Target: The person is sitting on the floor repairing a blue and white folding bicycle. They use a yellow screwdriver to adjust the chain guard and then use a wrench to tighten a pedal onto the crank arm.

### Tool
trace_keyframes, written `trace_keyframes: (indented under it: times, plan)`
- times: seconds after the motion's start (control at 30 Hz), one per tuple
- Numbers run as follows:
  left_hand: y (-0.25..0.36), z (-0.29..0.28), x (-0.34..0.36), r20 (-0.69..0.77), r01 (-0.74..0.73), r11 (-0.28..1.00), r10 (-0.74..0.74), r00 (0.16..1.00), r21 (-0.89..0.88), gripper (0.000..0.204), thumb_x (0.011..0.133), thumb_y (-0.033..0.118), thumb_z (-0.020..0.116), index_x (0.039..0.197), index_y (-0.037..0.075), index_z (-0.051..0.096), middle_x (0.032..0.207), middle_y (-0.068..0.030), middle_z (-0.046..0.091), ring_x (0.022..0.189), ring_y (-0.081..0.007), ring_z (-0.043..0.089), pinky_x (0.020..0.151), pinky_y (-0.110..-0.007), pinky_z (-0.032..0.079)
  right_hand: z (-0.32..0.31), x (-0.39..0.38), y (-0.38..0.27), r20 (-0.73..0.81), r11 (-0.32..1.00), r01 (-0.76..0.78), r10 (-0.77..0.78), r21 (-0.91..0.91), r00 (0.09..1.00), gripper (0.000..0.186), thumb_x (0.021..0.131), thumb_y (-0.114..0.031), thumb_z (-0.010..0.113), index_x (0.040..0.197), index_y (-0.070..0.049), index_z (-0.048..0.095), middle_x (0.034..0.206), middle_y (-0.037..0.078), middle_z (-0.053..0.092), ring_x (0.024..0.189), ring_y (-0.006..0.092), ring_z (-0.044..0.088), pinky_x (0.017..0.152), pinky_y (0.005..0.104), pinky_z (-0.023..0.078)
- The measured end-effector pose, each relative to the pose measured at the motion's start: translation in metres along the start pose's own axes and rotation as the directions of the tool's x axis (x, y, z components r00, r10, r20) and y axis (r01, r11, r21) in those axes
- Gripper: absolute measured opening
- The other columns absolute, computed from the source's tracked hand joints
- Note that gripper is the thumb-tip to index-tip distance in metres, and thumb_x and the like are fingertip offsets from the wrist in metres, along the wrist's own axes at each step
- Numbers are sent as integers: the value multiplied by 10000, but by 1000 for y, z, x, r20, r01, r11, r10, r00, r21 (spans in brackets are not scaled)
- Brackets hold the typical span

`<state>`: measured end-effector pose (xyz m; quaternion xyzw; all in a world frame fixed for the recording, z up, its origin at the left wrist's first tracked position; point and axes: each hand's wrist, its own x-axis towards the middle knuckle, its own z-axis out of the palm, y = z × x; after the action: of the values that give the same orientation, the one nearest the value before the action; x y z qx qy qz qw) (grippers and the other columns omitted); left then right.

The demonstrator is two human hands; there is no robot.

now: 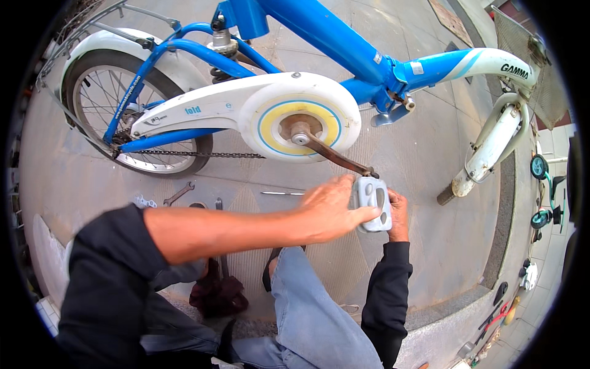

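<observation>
A grey bicycle pedal [373,206] sits at the end of a rusty crank arm [338,157]. My left hand [335,208] grips the pedal from its left side, thumb laid across the face. From the right, my right hand [399,212] closes on the pedal's other edge, its fingertips partly hidden behind it. The crank comes out of a white chain guard disc [252,117] with yellow and blue rings. It belongs to a blue and white folding bicycle [332,37], whose chain [203,154] runs back to the rear wheel [92,101].
On the paved ground lie a spanner [179,194], a thin metal rod [283,193] and a dark long-handled tool [220,246]. A maroon cloth [218,294] is beside my legs. The bicycle's front fork [488,147] stands at right. Several tools lie past the kerb [455,317], lower right.
</observation>
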<state>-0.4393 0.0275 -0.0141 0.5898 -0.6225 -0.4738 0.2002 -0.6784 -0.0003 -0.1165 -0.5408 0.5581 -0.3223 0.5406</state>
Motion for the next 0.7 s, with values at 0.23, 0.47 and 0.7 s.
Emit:
trace_keyframes:
  times: [0.23,0.47,0.7]
  plan:
    - [-6,-150,9,-147,-444,421,836,529,791,530,788,170,731,1227,-6,491,1109,-203,539,990,-303,590,806,-400,526,1,-25,34,-73,988,-23,11,-155,997,174,876,-137,672,800,19,655,710,-34,598,656,33,496,564,249,425]
    - [-16,-167,28,-99,-320,599,561,822,734,500,841,243,704,1229,11,489,1071,-200,591,936,-295,658,836,-394,557,-8,-40,39,-307,999,-23,11,-36,952,252,926,-220,634,820,8,652,700,-41,574,664,41,485,574,238,409]
    - [-12,-167,33,-52,-260,624,436,898,737,482,835,292,715,1197,51,508,961,-179,657,861,-281,676,816,-398,550,-12,-40,-17,-234,985,-19,-22,-172,972,230,934,-190,610,851,21,648,693,-4,555,665,51,484,592,227,407]
